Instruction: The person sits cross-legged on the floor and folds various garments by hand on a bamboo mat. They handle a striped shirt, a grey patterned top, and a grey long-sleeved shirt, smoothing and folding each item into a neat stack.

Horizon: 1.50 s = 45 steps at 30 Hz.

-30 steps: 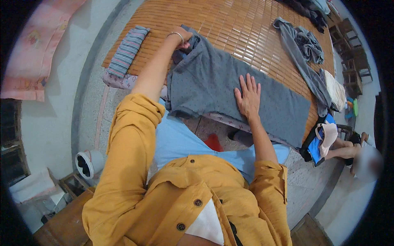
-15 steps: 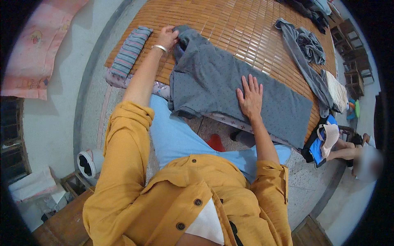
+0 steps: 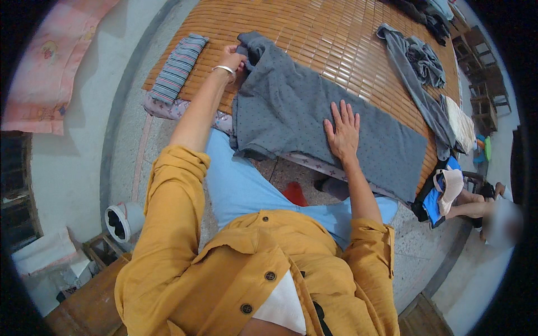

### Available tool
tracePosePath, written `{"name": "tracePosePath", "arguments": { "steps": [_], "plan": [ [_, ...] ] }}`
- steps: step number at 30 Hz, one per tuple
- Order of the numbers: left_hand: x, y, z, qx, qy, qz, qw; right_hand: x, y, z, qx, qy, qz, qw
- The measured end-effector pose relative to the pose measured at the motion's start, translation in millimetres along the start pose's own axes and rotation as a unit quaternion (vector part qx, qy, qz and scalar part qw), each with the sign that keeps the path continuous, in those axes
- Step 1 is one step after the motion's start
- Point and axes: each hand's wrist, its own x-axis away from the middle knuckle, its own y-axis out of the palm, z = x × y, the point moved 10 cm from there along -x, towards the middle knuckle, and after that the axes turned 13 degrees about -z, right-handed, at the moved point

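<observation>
Grey trousers (image 3: pixel 297 101) with small dark dots lie folded lengthwise along the near edge of the slatted mat. At their upper left corner, my left hand (image 3: pixel 232 58) is closed on the edge of the cloth, which is bunched and creased there. My right hand (image 3: pixel 343 134) rests flat on the middle of the trousers, fingers stretched out. To the left of my left hand lies a folded striped cloth (image 3: pixel 178 68) in blue, grey and pink.
The brown slatted mat (image 3: pixel 330 39) covers the bed. More grey clothing (image 3: pixel 420 67) lies crumpled to the right, near a cream cloth (image 3: pixel 458 120). Blue and beige items (image 3: pixel 445 190) hang at the right corner, with another person beyond. A white bucket (image 3: pixel 126 219) stands on the floor at left.
My left hand has shifted slightly toward me and right, and the trousers' upper left corner has turned over a little. My right hand has stayed in place.
</observation>
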Motion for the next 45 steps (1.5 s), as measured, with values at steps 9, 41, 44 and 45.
{"name": "tracePosePath", "arguments": {
  "steps": [9, 41, 44, 45],
  "plan": [
    [-33.8, -5.8, -23.7, 0.207, 0.043, -0.095, 0.973, -1.5, -2.5, -1.4, -0.005, -0.003, 0.0, 1.0],
    [-40.8, 21.1, 44.1, -0.324, 0.289, 0.094, 0.896, -1.3, -4.9, -3.3, -0.013, -0.01, 0.011, 1.0],
    [-46.6, 11.4, 17.7, -0.051, 0.217, 0.05, 0.974, -2.5, -4.8, -1.8, -0.016, -0.01, 0.012, 1.0],
    [-38.6, 18.7, 18.0, -0.1, 0.209, 0.056, 0.971, -1.8, -4.6, -1.4, -0.015, -0.008, 0.011, 1.0]
  ]
}}
